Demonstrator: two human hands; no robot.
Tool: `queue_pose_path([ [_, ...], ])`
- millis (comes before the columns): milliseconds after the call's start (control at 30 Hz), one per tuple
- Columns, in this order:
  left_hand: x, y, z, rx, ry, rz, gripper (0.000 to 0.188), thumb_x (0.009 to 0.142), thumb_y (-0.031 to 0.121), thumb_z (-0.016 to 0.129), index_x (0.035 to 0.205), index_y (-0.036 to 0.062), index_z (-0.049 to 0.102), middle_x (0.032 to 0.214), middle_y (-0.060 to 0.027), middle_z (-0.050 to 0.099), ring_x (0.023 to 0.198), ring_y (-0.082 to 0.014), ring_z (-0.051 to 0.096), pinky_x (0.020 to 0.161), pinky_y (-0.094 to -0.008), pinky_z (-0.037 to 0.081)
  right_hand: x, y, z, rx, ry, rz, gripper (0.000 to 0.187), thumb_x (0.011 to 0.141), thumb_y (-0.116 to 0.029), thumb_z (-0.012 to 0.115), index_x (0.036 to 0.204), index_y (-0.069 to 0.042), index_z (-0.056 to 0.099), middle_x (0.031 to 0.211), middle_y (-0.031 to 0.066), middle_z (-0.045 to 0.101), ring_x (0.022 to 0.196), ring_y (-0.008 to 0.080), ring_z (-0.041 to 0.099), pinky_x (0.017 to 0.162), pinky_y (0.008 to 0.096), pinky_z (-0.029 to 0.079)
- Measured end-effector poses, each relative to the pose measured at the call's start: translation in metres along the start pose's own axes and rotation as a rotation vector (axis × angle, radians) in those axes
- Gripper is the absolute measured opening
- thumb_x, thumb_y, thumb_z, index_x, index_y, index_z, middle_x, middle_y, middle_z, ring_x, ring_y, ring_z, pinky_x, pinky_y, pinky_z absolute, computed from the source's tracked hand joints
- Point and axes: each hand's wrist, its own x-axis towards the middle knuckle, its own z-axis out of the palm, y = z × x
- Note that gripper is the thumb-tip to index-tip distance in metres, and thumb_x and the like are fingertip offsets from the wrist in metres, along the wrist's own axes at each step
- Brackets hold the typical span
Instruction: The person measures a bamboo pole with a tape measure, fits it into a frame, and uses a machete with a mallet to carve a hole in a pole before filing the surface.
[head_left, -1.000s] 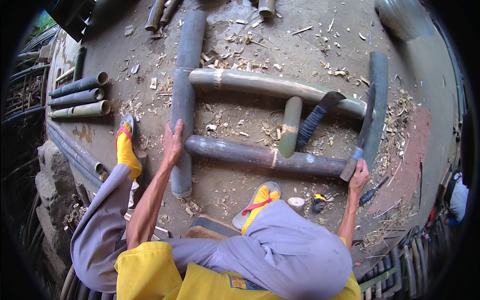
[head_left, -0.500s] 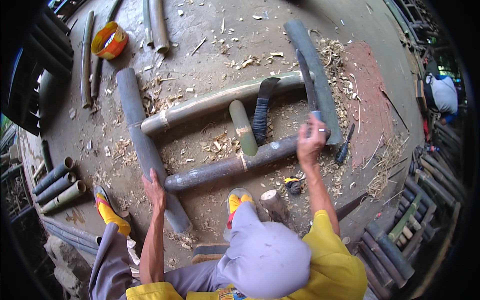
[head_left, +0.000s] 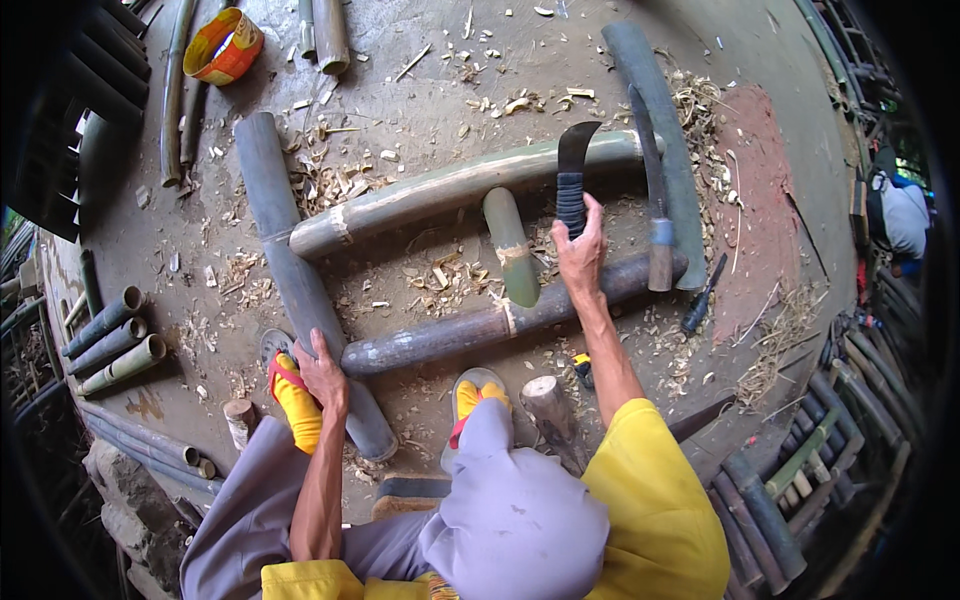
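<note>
Your floor: grey (head_left: 400, 130), littered with pale shavings (head_left: 345, 187).
You've got a reddish patch (head_left: 765, 190) on your right, rough stone (head_left: 135, 505) low at your left, bamboo stacks (head_left: 765, 515) along the lower right. Light's fairly even across the floor; outer edges fall off dark.

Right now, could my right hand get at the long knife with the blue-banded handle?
Probably not without first letting go: your right hand looks closed around the hooked knife. Otherwise the way seems free; the long knife lies just right of the hand, its handle uncovered.
</note>
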Motion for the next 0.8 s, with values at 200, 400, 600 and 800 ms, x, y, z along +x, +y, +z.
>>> queue_pose_path([
  [200, -0.003, 0.002, 0.000, -0.105, -0.080, 0.027, 0.063, 0.085, 0.049, 0.054, 0.121, -0.0028, 0.046, 0.106, -0.0272, 0.058, 0.101, -0.0393, 0.055, 0.088, -0.0420, 0.040, 0.004, 0.017, -0.010, -0.130, -0.116, 0.033, 0.054, 0.074, -0.005, 0.060, 0.123, -0.004, 0.040, 0.090, 0.0194, 0.058, 0.079, 0.0355, 0.059, 0.071, 0.0444, 0.046],
  [400, -0.005, 0.012, -0.006, -0.048, -0.120, -0.011, 0.077, 0.068, 0.042, 0.074, 0.122, -0.0027, 0.042, 0.108, -0.0224, 0.058, 0.100, -0.0353, 0.056, 0.088, -0.0398, 0.041, 0.000, 0.015, 0.001, -0.167, -0.108, 0.120, 0.051, 0.075, -0.010, 0.064, 0.119, -0.008, 0.039, 0.091, 0.0237, 0.058, 0.082, 0.0419, 0.059, 0.069, 0.0489, 0.046],
  [600, -0.002, 0.010, 0.000, -0.236, -0.175, 0.056, 0.071, 0.069, 0.032, 0.076, 0.120, -0.0054, 0.043, 0.108, -0.0186, 0.055, 0.098, -0.0283, 0.053, 0.090, -0.0362, 0.039, 0.001, 0.024, -0.005, -0.235, -0.120, 0.050, 0.047, 0.075, -0.015, 0.062, 0.113, -0.004, 0.037, 0.088, 0.0274, 0.057, 0.081, 0.0462, 0.057, 0.068, 0.0512, 0.046],
  [800, -0.031, 0.020, 0.006, -0.292, -0.264, 0.126, 0.074, 0.069, 0.034, 0.075, 0.121, -0.0049, 0.041, 0.111, -0.0193, 0.054, 0.102, -0.0290, 0.053, 0.092, -0.0372, 0.038, -0.003, 0.046, -0.038, -0.210, -0.147, 0.070, 0.044, 0.075, -0.016, 0.061, 0.109, -0.005, 0.036, 0.089, 0.0270, 0.058, 0.083, 0.0465, 0.057, 0.069, 0.0525, 0.047],
])
